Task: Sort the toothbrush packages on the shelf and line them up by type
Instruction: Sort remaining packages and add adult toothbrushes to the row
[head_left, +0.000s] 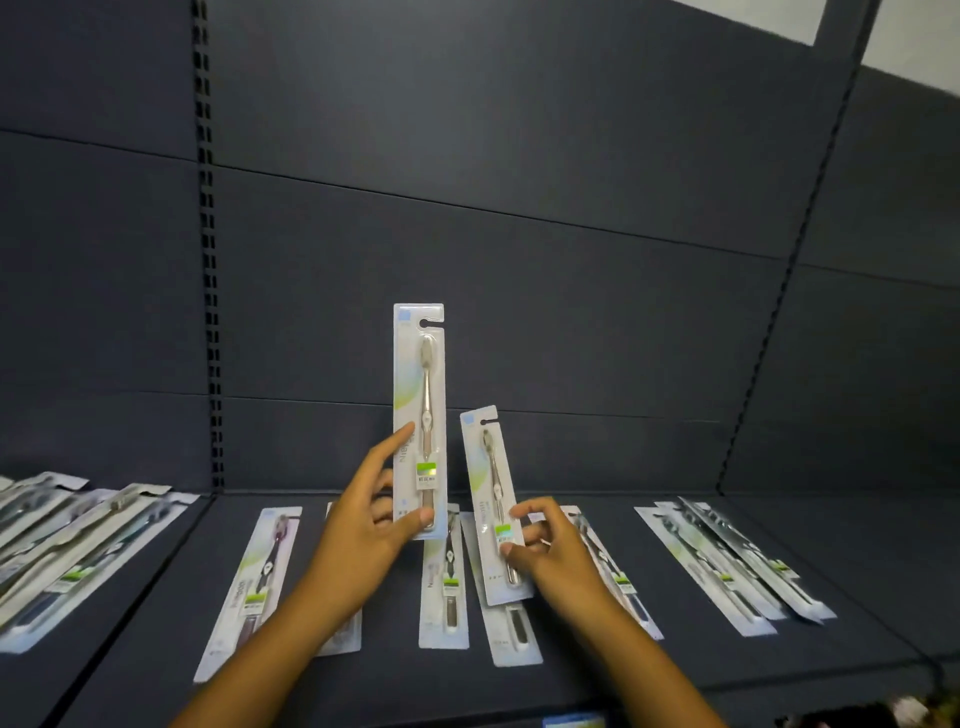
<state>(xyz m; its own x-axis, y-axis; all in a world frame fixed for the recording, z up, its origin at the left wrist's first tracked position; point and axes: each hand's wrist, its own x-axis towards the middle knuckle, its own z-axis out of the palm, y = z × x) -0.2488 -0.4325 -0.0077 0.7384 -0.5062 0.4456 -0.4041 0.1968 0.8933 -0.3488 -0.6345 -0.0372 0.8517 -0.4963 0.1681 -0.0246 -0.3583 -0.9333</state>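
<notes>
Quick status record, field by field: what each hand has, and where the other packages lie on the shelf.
left hand: holds upright package, raised above shelf
right hand: pinches tilted package, lower end near the shelf
shelf: dark, packages lying flat
far left: overlapping pile
middle: purple-brush package, others under the hands
right: overlapping group

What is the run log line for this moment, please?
left hand: holds upright package | right hand: holds tilted package | shelf: other packages flat
</notes>
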